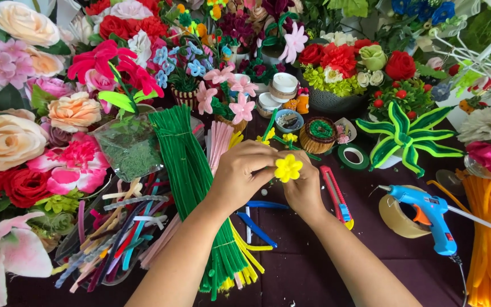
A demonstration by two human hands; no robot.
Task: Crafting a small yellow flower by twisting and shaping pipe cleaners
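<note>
Where both hands meet, left fingers (251, 165) and right fingers (298, 181) pinching yellow flower (288, 168)

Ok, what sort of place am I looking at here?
Most likely a craft table for handmade flowers: a green pipe-cleaner bundle, a blue glue gun and finished blooms all around. Both hands, left hand and right hand, hold a yellow pipe-cleaner flower.

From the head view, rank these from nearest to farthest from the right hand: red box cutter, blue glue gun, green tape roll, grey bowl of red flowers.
Measured from the right hand:
1. Red box cutter, just to its right.
2. Green tape roll, up and right.
3. Blue glue gun, farther right.
4. Grey bowl of red flowers, at the back.
</note>
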